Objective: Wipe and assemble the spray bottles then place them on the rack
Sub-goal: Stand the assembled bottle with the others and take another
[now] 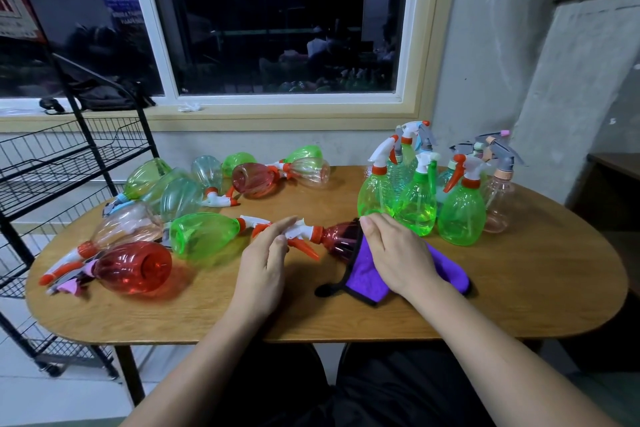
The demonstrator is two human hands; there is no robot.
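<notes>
A dark red spray bottle point(337, 236) lies on its side at the middle of the wooden table point(519, 288), its white and orange spray head point(299, 232) pointing left. My left hand point(266, 260) holds that spray head with fingers and thumb. My right hand point(394, 250) presses a purple cloth point(367, 274) over the bottle's body, hiding most of it. Several bottles lie on their sides on the left, among them a green one point(204, 239) and a red one point(133, 267). Several upright assembled bottles point(460, 215) stand at the right.
A black wire rack point(69, 156) with basket shelves stands at the table's left end, below a dark window. A grey wall and a pillar lie to the right. Bare tabletop shows near the front edge and at the right end.
</notes>
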